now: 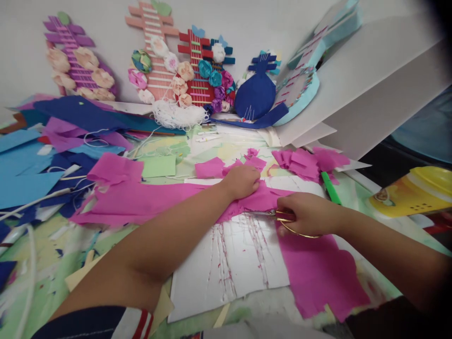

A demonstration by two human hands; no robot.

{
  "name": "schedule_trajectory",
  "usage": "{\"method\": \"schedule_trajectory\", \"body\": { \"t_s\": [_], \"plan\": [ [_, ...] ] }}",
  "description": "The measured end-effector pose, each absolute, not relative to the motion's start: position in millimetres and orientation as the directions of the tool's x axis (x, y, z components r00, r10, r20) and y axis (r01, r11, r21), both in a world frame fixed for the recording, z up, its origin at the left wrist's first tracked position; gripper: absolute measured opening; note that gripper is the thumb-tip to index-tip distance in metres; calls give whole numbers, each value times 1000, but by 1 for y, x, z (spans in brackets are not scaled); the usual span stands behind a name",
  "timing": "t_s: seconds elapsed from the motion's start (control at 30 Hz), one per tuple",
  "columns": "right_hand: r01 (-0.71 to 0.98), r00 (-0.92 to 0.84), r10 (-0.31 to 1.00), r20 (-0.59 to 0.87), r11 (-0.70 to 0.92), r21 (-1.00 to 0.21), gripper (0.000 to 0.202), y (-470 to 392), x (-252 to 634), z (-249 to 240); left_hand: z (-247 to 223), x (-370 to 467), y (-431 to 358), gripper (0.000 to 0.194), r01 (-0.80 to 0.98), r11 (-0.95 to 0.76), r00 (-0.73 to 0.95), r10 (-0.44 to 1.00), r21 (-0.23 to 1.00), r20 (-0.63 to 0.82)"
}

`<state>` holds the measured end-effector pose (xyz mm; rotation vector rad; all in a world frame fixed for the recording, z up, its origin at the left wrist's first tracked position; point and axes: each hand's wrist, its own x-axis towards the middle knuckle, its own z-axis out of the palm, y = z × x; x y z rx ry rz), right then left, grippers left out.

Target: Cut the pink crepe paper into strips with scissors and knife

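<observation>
My right hand is closed around gold-handled scissors, whose blades point left along the lower edge of a pink crepe paper strip. My left hand has its fingers curled on the same strip, to the left of the blades and slightly beyond them. Its fingertips are partly hidden. Beneath both hands lies a white sheet with streaks of dried glue and pink bits. Another pink crepe paper piece hangs down below my right hand.
Cut pink paper pieces lie beyond my hands, near a green marker. A yellow tub stands at right. Blue and purple paper, with a white cord, covers the left side. Paper-flowered lute shapes lean against the wall behind white yarn.
</observation>
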<state>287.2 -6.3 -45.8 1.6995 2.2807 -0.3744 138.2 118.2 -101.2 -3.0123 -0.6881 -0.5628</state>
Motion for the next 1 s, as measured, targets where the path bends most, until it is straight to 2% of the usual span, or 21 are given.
{"method": "schedule_trajectory", "body": {
  "t_s": [0.33, 0.53, 0.87, 1.0],
  "plan": [
    [954, -298, 871, -390, 281, -102, 29, -6, 282, -43, -92, 134, 115, 22, 461, -882, 728, 441, 101, 524],
    [953, -302, 891, -340, 294, -76, 21, -5, 279, -38, -74, 133, 109, 22, 456, -883, 683, 430, 116, 591],
    [969, -233, 918, -320, 190, -160, 17, -1, 276, -39, -64, 133, 98, 20, 469, -860, 664, 495, 203, 560],
    [964, -262, 921, -289, 233, -131, 10, 0, 277, -42, -65, 133, 103, 21, 494, -826, 636, 555, 270, 536]
  ]
}}
